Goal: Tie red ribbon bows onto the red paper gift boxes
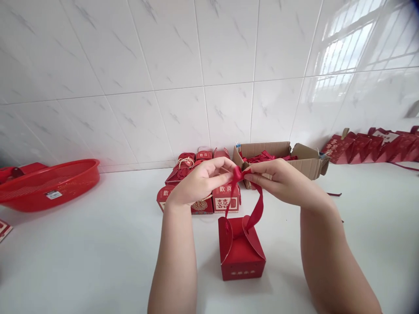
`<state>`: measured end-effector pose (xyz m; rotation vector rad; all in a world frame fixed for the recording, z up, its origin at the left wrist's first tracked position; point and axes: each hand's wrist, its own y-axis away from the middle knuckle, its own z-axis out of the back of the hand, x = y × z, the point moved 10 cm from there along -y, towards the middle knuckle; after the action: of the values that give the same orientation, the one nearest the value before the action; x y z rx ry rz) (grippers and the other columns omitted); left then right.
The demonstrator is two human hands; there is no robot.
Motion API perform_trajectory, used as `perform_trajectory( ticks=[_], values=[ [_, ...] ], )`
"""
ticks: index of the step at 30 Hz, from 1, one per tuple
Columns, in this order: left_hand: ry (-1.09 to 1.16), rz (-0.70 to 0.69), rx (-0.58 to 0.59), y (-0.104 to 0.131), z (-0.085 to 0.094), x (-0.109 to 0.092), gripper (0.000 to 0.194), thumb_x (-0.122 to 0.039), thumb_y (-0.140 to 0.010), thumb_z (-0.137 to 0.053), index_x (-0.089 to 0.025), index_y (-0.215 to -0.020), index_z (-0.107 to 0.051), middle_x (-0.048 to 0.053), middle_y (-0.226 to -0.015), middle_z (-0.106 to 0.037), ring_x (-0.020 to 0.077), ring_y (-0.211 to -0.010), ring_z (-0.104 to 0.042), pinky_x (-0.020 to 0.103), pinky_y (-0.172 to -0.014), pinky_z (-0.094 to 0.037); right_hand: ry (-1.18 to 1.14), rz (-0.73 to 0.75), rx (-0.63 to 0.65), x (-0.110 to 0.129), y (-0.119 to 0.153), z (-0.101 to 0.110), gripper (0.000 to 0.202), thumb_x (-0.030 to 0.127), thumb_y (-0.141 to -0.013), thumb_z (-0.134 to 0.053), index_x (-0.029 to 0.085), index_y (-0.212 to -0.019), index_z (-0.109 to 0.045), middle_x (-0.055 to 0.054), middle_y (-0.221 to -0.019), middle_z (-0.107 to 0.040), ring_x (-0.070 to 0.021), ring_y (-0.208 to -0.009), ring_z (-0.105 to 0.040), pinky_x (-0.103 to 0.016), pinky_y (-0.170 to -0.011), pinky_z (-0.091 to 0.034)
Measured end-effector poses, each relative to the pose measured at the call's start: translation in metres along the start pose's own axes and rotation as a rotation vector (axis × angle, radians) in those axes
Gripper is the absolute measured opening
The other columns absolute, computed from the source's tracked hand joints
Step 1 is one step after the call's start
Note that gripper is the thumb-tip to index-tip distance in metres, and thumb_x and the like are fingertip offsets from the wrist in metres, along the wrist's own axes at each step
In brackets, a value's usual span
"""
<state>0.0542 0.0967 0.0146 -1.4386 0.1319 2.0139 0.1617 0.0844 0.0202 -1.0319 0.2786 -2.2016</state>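
A small red gift box (244, 257) with folded top flaps sits on the white table in front of me. From slots in its flaps a red ribbon (257, 209) rises in two strands to my fingers. My left hand (209, 176) pinches the ribbon between thumb and fingertips. Close beside it, my right hand (275, 176) pinches the ribbon too, so that both sets of fingertips nearly meet above the box. The ribbon crosses or loops between them; its exact form is partly hidden by the fingers.
Behind my hands stand several decorated red boxes (225, 201). An open cardboard box (303, 168) holds red ribbons. A red plastic basket (75, 179) is at left, and a row of red boxes (366, 148) lines the tiled wall (229, 43) at right.
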Motion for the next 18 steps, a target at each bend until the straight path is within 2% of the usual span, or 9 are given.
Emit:
perform_trajectory(
  ticks=[4,8,13,18],
  values=[
    [-0.083,-0.110,-0.015,-0.002,-0.001,-0.011,0.012,-0.018,-0.083,-0.054,-0.020,-0.092,-0.062,0.003,-0.098,-0.063,0.0163,-0.093,-0.061,0.033,-0.087,-0.049,-0.032,-0.023,-0.009,-0.001,-0.003,-0.003,0.035,0.036,-0.090,-0.048,0.019,-0.059,-0.047,0.003,-0.055,-0.033,-0.0096,-0.050,-0.027,-0.026,-0.044,-0.023],
    [-0.180,-0.182,-0.010,0.002,-0.004,-0.021,0.022,-0.012,-0.085,-0.047,-0.020,-0.095,-0.064,0.004,-0.103,-0.062,0.0161,-0.099,-0.059,0.033,-0.092,-0.047,-0.035,-0.045,0.009,-0.003,-0.004,-0.006,0.031,0.033,-0.090,-0.046,0.019,-0.062,-0.048,0.003,-0.056,-0.034,-0.0094,-0.051,-0.028,-0.025,-0.044,-0.022],
    [-0.238,-0.141,-0.035,0.006,-0.003,-0.018,0.020,-0.024,-0.082,-0.060,-0.022,-0.102,-0.060,0.004,-0.108,-0.062,0.0170,-0.098,-0.060,0.034,-0.090,-0.049,-0.062,-0.053,-0.020,-0.004,-0.004,-0.003,0.037,0.035,-0.089,-0.048,0.019,-0.057,-0.042,0.004,-0.055,-0.029,-0.0087,-0.050,-0.024,-0.025,-0.044,-0.019],
    [-0.244,-0.108,-0.095,0.004,0.006,-0.011,0.014,-0.027,-0.081,-0.062,-0.020,-0.092,-0.060,0.003,-0.091,-0.064,0.0166,-0.086,-0.062,0.034,-0.081,-0.051,-0.097,-0.041,-0.012,-0.002,-0.005,-0.005,0.033,0.038,-0.090,-0.048,0.018,-0.066,-0.055,0.001,-0.059,-0.039,-0.0097,-0.053,-0.029,-0.026,-0.046,-0.022]
  ],
)
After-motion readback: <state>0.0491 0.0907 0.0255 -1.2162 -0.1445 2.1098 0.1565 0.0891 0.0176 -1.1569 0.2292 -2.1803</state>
